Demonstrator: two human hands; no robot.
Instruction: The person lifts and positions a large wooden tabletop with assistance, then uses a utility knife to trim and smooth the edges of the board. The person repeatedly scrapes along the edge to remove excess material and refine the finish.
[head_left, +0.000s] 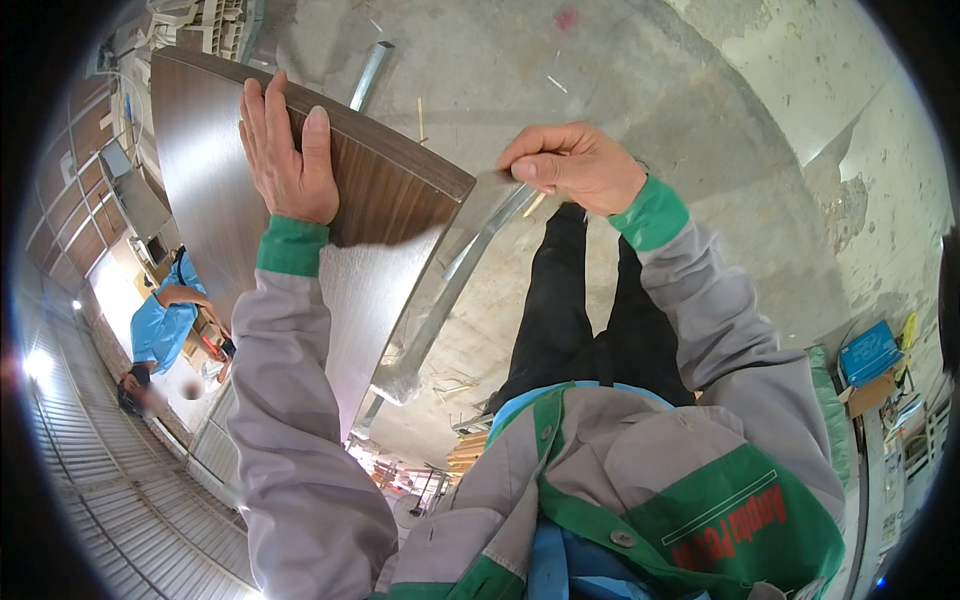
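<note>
A large dark brown wood-grain panel [385,190] stands tilted at the left, its long edge running from upper left toward the middle. My left hand [290,160] lies on it near that edge, fingers stretched out and thumb apart. To the right of the panel's corner, my right hand [575,168] is raised with thumb and forefinger pinched together. A small dark, blurred bit shows at those fingertips; I cannot make out what it is. Below the right hand a grey metal bar [450,290] slants down and passes beside the panel.
Another metal tube [371,76] sticks out beyond the panel's far edge. Thin wooden strips lie on the concrete floor [640,90]. At the left a person in a blue shirt [165,325] bends over something. A blue box [868,353] and a carton stand at the right wall.
</note>
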